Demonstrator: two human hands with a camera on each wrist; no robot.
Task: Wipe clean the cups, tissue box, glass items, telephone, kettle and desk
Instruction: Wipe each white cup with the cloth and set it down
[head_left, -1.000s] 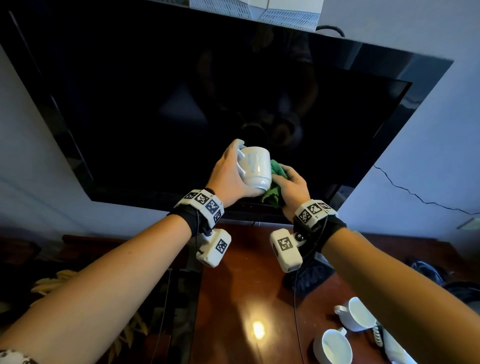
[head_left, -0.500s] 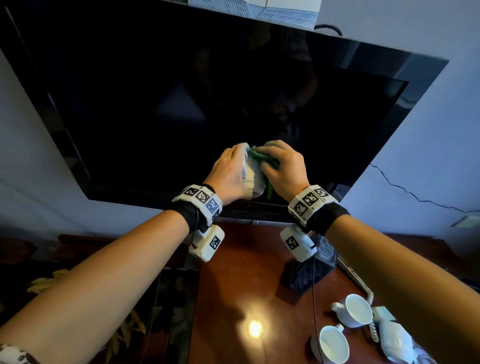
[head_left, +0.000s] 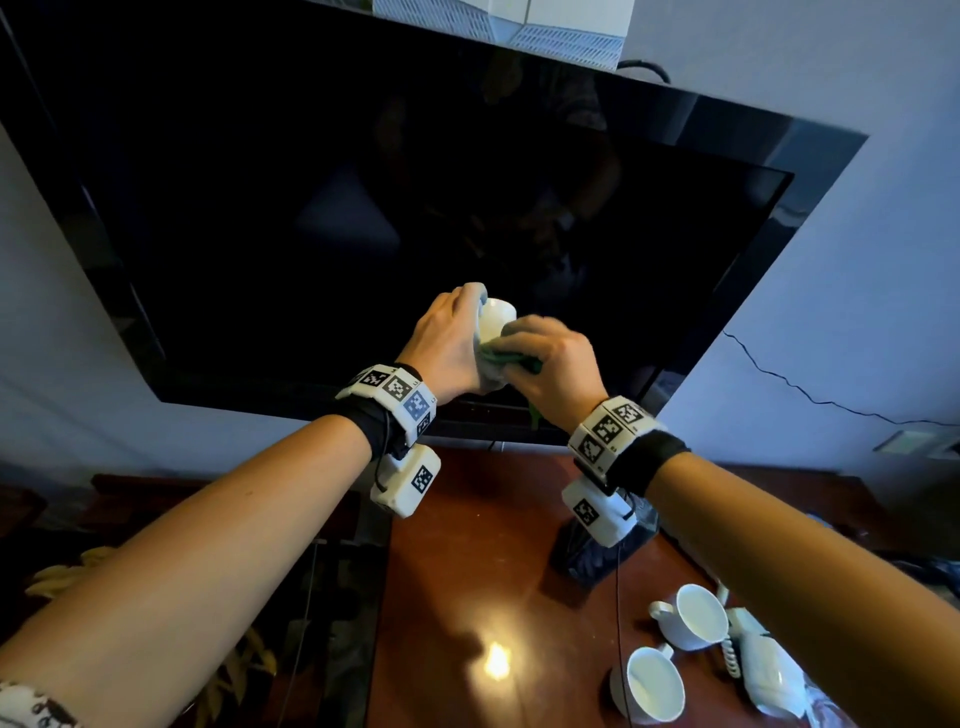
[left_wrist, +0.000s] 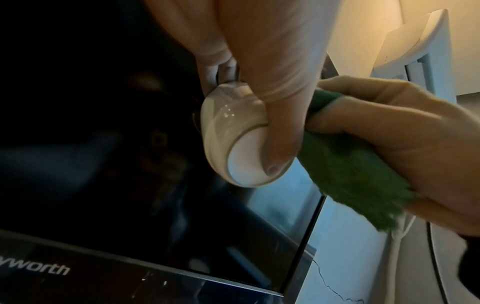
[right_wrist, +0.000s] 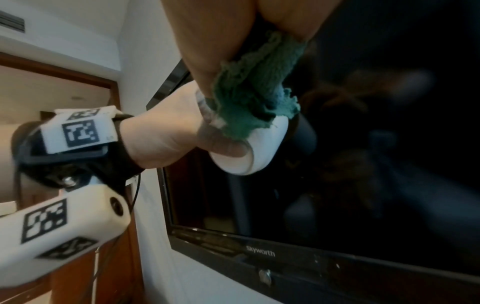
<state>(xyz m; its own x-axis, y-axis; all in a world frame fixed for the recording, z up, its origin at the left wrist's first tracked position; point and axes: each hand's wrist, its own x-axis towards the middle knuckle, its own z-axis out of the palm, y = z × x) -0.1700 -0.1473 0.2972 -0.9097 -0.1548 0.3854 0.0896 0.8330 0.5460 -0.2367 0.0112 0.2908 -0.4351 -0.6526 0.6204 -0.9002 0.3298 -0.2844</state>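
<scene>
The left hand (head_left: 451, 343) is gripping a white cup (head_left: 496, 317) in the air before the dark television screen (head_left: 363, 208), fingers curled round its body and thumb lying across its base (left_wrist: 249, 164) in the left wrist view. The right hand (head_left: 553, 358) is clutching a green cloth (left_wrist: 345, 170) with curled fingers and pressing it against the cup's side. Below, two more white cups (head_left: 693, 616) (head_left: 652, 686) are standing on the brown surface (head_left: 467, 571), just beside a white telephone (head_left: 769, 670) at the right.

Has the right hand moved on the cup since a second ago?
Yes. The right hand with the green cloth has swung from the white cup's right side over its front, leftward against the television frame.
</scene>
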